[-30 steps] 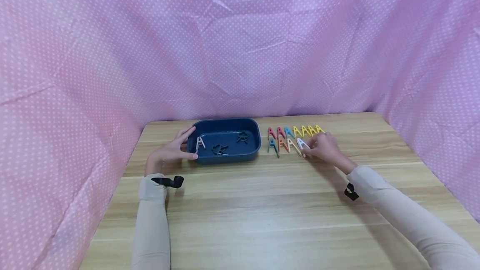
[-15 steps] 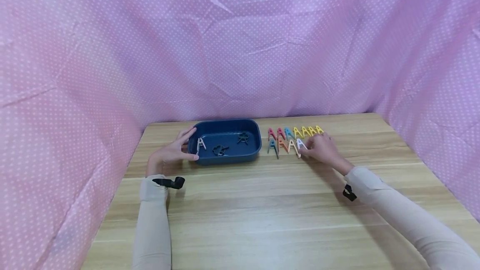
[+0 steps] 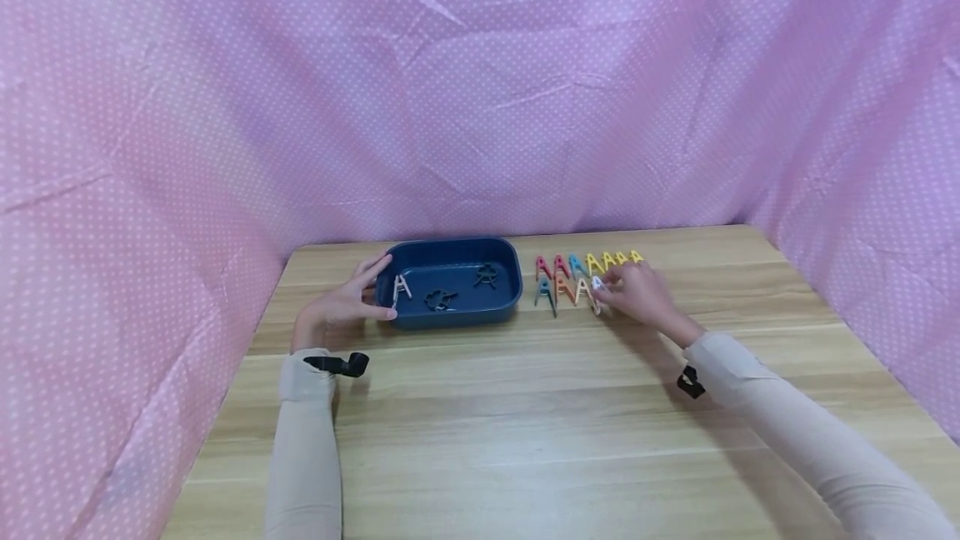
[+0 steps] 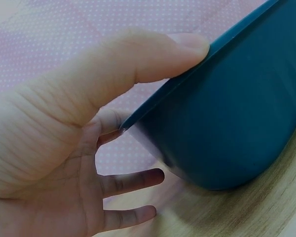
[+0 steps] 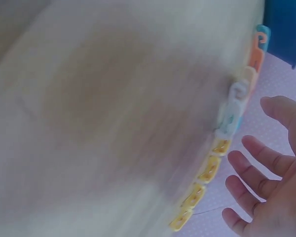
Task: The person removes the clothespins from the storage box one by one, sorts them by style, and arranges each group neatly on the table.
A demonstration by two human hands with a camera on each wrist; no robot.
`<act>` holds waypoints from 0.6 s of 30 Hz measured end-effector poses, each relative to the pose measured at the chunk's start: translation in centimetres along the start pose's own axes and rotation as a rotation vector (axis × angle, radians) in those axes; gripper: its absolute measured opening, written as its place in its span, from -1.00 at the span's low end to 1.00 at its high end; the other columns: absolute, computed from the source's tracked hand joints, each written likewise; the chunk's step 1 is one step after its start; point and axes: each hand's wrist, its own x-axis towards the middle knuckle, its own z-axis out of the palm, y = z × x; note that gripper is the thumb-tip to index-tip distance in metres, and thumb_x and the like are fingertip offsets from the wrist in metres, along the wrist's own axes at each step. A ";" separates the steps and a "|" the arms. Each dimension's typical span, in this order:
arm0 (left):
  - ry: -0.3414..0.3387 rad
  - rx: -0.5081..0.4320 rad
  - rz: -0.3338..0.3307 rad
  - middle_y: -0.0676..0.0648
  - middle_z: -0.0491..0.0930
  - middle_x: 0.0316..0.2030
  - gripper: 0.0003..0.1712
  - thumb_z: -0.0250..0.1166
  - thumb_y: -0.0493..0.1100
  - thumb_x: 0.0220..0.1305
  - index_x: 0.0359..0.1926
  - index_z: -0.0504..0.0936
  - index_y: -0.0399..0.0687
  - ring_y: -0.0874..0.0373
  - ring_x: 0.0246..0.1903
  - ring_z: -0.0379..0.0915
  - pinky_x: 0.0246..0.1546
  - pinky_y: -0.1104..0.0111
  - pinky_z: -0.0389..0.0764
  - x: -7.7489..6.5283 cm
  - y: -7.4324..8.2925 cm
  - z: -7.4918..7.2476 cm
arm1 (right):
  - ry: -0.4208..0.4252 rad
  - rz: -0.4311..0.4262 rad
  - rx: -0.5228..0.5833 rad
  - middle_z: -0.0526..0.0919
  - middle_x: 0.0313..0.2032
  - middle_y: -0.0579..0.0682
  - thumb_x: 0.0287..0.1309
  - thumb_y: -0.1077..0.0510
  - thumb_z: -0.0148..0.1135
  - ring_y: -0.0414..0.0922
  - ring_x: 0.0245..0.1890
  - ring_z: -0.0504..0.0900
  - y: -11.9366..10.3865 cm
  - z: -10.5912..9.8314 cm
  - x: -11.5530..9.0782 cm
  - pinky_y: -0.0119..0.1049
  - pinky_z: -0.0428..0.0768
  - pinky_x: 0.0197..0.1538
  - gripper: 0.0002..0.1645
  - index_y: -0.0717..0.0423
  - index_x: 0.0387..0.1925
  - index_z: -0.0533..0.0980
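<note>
My left hand (image 3: pixel 341 305) spans the left end of a dark blue rectangular tub (image 3: pixel 457 319). In the left wrist view its thumb (image 4: pixel 187 47) rests along the tub's rim (image 4: pixel 246 29), the other fingers spread and fairly straight. Inside lie a pale clothespin (image 3: pixel 401 287) and two dark green clips, one near the front (image 3: pixel 439 301) and one farther back (image 3: pixel 486 275). My right hand (image 3: pixel 640 294) is over the right end of the front clothespin row, by a white clothespin (image 3: pixel 597 283). The right wrist view shows its fingers (image 5: pixel 241 165) spread, apart from the white clothespin (image 5: pixel 238 91).
Left of the white clothespin stand a cream (image 3: pixel 582 290), an orange (image 3: pixel 565 290) and a teal clothespin (image 3: pixel 545 294). The back row has red (image 3: pixel 542 267), blue (image 3: pixel 577 266) and several yellow clothespins (image 3: pixel 608 261). A pink dotted cloth (image 3: pixel 480 107) hangs behind the wooden table (image 3: pixel 510 440).
The white clothespin has shifted left, close against the cream one, and my right hand has moved slightly left with it. My left hand stays at the tub.
</note>
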 end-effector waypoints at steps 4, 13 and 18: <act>0.011 0.003 0.019 0.08 -0.44 0.46 0.22 0.43 0.03 0.03 0.48 -0.26 0.24 -0.26 0.39 -0.16 0.29 -0.18 0.05 -0.2 -0.1 -0.1 | 0.008 -0.039 0.070 0.70 -0.26 0.12 0.03 -0.05 0.35 0.11 -0.19 0.59 -1.2 -0.1 1.1 0.04 0.48 -0.11 -0.63 0.18 -0.28 0.66; 0.001 -0.064 -0.025 0.26 -0.38 0.46 0.20 0.45 0.06 0.00 0.47 -0.20 0.39 -0.12 0.41 -0.14 0.32 -0.13 0.03 -0.6 -0.3 -0.1 | -0.066 -0.051 0.331 0.66 -0.13 0.17 0.13 0.08 0.28 0.10 -0.06 0.56 -7.0 -0.3 3.5 0.03 0.49 0.03 -0.67 0.22 -0.14 0.60; -0.007 -0.082 -0.013 0.25 -0.35 0.46 0.20 0.44 0.03 0.02 0.47 -0.22 0.38 -0.14 0.40 -0.10 0.33 -0.12 0.05 -0.5 -0.3 -0.4 | -0.057 -0.110 0.383 0.66 -0.15 0.11 0.13 0.07 0.28 0.03 -0.19 0.53 -10.9 0.7 5.1 -0.04 0.52 -0.13 -0.68 0.18 -0.13 0.61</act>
